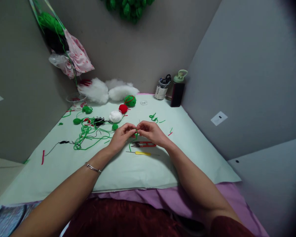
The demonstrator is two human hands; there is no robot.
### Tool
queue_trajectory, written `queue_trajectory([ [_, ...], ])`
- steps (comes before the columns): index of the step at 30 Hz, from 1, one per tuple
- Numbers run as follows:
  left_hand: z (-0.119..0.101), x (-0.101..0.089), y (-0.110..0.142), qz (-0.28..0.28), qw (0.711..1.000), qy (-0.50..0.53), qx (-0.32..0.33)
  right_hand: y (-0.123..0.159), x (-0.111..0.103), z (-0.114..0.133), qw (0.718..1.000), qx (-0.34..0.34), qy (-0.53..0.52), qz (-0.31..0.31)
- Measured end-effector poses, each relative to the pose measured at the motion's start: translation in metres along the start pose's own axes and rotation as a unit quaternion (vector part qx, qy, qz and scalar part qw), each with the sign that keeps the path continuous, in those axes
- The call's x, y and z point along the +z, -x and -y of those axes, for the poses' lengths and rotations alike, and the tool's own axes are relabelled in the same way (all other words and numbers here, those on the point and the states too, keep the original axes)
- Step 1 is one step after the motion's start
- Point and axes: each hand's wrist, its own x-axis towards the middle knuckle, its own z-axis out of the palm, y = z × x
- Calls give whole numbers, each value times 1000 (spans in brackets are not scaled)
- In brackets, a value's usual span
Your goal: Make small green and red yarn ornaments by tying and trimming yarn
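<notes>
Over the middle of the table, my left hand [120, 136] and my right hand [151, 132] meet with fingertips pinched together. Between them is a small green and red yarn piece [136, 132], mostly hidden by the fingers. A green yarn tail [130, 144] hangs from it to the tabletop. Just below my hands lie red-handled thread snips [149, 144], and nearer to me a crochet hook [142, 153] with a yellow handle. A small green yarn ball [115, 126] rests close to my left hand.
Tangled green yarn [85, 136] spreads at left. A white yarn ball [115, 116], a red yarn ball [123, 109] and a green yarn ball [130, 100] sit behind my hands. White stuffing [96, 90], a pen holder [160, 90] and a bottle [178, 92] stand along the back.
</notes>
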Motion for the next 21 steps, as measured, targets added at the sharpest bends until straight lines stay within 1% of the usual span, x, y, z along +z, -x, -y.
queue_trajectory([
  [3, 0, -2, -1, 12, 999, 37, -35, 1, -3, 1, 1000, -27, 12, 11],
  [5, 0, -3, -1, 13, 998, 45, -43, 1, -7, 1, 999, -41, 9, 6],
  [9, -1, -3, -1, 5, 999, 22, -39, 0, -15, -3, 997, -36, 36, -50],
  [11, -1, -3, 0, 1, 999, 8, -33, 0, -19, -4, 995, -39, 61, -65],
  [15, -1, -4, 0, 11, 1000, -9, -18, -2, -23, -6, 980, -103, 152, -79],
  [17, -2, -4, 0, 14, 1000, -9, -13, -2, -24, -6, 973, -123, 178, -75],
  [21, -4, -3, 1, 16, 1000, -11, -9, -1, -25, -5, 971, -126, 199, -52],
])
